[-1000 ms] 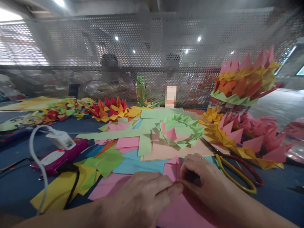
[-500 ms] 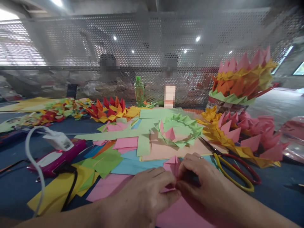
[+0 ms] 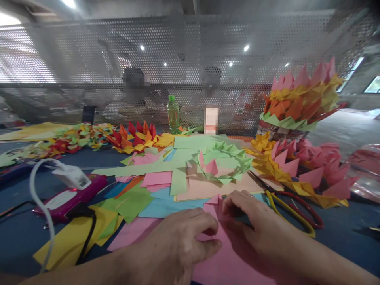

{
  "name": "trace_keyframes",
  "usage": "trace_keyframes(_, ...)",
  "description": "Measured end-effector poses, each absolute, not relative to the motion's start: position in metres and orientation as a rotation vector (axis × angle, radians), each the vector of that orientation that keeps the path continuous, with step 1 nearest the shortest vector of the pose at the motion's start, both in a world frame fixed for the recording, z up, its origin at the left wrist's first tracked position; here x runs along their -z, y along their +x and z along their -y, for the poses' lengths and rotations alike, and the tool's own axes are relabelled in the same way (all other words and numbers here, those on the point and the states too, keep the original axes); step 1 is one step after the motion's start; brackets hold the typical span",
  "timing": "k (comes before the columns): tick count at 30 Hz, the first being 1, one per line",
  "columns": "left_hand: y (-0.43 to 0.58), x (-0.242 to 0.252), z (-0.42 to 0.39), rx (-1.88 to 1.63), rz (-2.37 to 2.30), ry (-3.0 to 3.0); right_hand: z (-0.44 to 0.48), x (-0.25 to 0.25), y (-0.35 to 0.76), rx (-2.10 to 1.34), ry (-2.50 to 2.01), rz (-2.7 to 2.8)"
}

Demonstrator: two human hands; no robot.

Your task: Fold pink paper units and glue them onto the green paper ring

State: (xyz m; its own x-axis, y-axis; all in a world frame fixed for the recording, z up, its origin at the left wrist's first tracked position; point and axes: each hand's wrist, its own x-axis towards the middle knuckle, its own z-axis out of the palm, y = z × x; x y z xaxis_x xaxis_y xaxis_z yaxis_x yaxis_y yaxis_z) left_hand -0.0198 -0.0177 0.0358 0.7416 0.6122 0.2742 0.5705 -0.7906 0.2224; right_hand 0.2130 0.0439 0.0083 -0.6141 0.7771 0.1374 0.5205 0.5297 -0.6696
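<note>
My left hand (image 3: pixel 175 249) and my right hand (image 3: pixel 252 229) meet over a pink paper sheet (image 3: pixel 231 265) on the blue table. Both hands pinch a small folded pink paper piece (image 3: pixel 216 205) whose point sticks up between the fingertips. A ring shows on my right hand. Just beyond the hands lies a ring of folded green paper points (image 3: pixel 224 162) on a peach sheet (image 3: pixel 202 188).
Scissors with yellow and red handles (image 3: pixel 293 213) lie right of my right hand. A magenta glue gun (image 3: pixel 69 196) with a white plug and cable sits left. Loose coloured sheets (image 3: pixel 127 202), paper flower crowns (image 3: pixel 299 99), a green bottle (image 3: pixel 172 114) and a perforated screen with people behind it stand beyond.
My fingers have shifted on the pink piece: the left thumb has drawn back and lower, the right fingers have moved up onto the fold. The view has drifted slightly.
</note>
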Motion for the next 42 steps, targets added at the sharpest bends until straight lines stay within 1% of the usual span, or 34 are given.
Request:
trace_keyframes(9,-0.018,-0.037,0.019,-0.558,-0.954,2.789,-0.041,-0.008,0.203,-0.683,-1.217,2.354)
trace_keyframes(20,-0.02,-0.038,0.019,-0.59,-0.972,2.779,-0.046,-0.006,0.216,-0.88,-1.079,2.313)
trace_keyframes(27,-0.02,-0.039,0.021,-0.558,-0.993,2.79,-0.045,-0.008,0.213,-0.872,-1.132,2.291)
trace_keyframes(35,-0.021,-0.023,0.01,-0.707,-0.853,2.719,-0.06,-0.016,0.221,-1.029,-0.935,2.288)
trace_keyframes(42,-0.022,-0.021,0.001,-0.744,-0.808,2.685,-0.061,-0.01,0.216,-0.836,-1.12,2.244)
